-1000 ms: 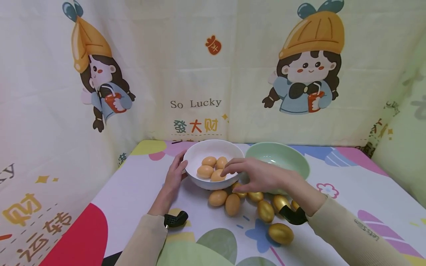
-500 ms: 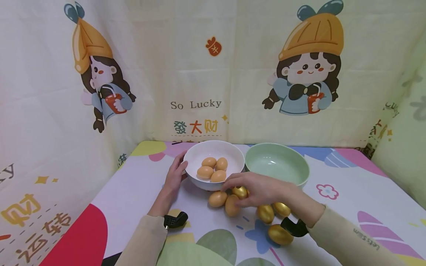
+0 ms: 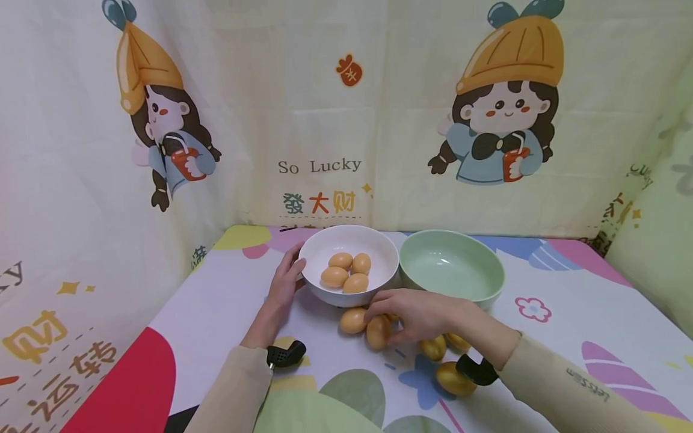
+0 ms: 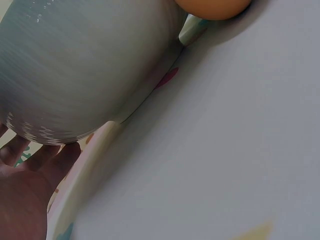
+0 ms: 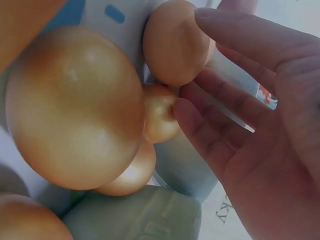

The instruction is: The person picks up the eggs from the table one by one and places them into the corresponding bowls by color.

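Note:
My left hand [image 3: 281,285] holds the white bowl [image 3: 349,239] by its left side, thumb near the rim and fingertips against the outer wall in the left wrist view. Several brown eggs lie inside the bowl. In front of it, my right hand [image 3: 419,314] pinches a brown egg [image 3: 378,334] on the table between thumb and fingers. The right wrist view shows the thumb on one side of this egg [image 5: 172,45] and fingertips at its other side. Another brown egg [image 3: 352,321] lies just left of it.
A green bowl [image 3: 449,264], with nothing inside, stands right of the white one. Several gold eggs lie in front of it, partly hidden by my right hand and wrist; one gold egg [image 3: 455,378] is nearest me. A printed cloth [image 3: 411,138] hangs behind the table.
My right hand has come down from over the white bowl's rim to the brown egg in front and taken hold of it. My left hand has stayed at the bowl.

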The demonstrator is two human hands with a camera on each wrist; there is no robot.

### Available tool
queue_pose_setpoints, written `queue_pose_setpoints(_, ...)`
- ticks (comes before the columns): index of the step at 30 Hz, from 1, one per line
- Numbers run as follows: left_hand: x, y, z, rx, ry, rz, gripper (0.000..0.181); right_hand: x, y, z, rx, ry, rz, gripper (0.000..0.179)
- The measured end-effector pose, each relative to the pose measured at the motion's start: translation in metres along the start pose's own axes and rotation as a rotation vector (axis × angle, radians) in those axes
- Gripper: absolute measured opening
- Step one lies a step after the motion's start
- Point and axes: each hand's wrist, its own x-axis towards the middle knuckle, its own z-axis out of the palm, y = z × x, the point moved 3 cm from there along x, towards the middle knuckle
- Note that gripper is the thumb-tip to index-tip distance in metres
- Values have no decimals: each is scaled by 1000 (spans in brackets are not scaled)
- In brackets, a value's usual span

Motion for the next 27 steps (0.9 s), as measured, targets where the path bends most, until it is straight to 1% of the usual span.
queue_pose_setpoints(7, 1, 0, 0, 3, 2, 1, 45, 2, -2, 1, -41, -23, 21, 43)
queue_pose_setpoints(14, 0, -2, 0, -10, 0, 2, 46, 3, -3, 2, -69, -24, -1, 43)
queue_pose_setpoints(19, 1, -1, 0, -10, -2, 3, 46, 4, -2, 3, -79, -24, -27, 42)
queue_pose_setpoints(27, 0, -1, 0, -18, 6, 7, 47, 6, -1, 6, -134, -7, -105, 43)
